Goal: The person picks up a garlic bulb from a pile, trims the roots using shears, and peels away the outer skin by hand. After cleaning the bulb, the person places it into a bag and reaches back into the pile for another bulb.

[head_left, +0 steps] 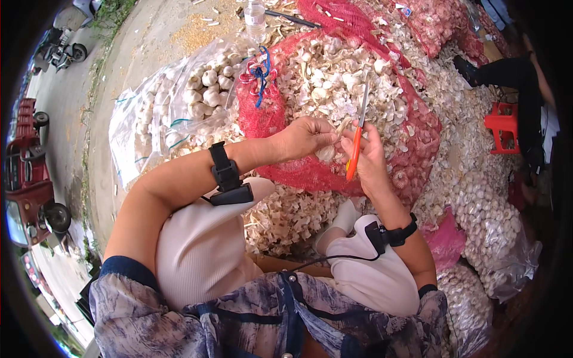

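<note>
My left hand (305, 138) has its fingers pinched on a garlic bulb, whose dry stem (343, 125) shows between my two hands. My right hand (369, 156) is closed around orange-handled scissors (356, 150), seen nearly edge-on, with the thin silver blade pointing away from me. The fingertips of both hands almost meet at the stem. Beneath them, an opened red mesh sack (421, 128) holds garlic bulbs and loose papery skins (319, 74). Part of the held bulb is hidden by my fingers.
At the left lies a clear plastic bag of garlic bulbs (209, 89). A water bottle (255, 21) stands at the far side. Full garlic bags (486, 221) and a red stool (502, 127) are at the right, near another person's leg (507, 73). Skins (286, 224) cover the ground by my legs.
</note>
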The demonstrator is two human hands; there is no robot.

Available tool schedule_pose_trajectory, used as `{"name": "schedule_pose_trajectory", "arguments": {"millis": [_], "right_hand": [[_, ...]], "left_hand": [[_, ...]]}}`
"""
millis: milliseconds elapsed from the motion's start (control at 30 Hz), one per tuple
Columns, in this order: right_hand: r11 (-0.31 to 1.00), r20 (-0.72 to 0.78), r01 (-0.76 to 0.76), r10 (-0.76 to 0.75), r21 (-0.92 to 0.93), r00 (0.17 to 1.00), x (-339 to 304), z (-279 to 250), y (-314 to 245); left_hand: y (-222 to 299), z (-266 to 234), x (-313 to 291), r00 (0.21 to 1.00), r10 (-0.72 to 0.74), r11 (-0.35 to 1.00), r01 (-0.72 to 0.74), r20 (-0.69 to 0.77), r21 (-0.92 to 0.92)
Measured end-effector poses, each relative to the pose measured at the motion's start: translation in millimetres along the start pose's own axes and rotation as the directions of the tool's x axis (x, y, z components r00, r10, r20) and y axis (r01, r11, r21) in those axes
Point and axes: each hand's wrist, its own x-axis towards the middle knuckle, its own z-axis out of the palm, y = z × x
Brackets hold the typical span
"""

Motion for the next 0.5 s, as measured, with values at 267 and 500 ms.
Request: {"name": "schedule_pose_trajectory", "arguments": {"millis": [267,500], "right_hand": [[0.992,0.072,-0.001,-0.008,0.13,0.997,-4.0,-7.0,-7.8],[0.994,0.203,0.035,-0.014,-0.104,0.979,-11.5,-25.5,-0.2]], "left_hand": [[7.0,1.6,-6.9,0.944,-0.058,0.86,-0.118,0.324,0.497],[11.1,-42.0,-4.8,0.919,-0.385,0.906,0.393,0.078,-0.158]]}}
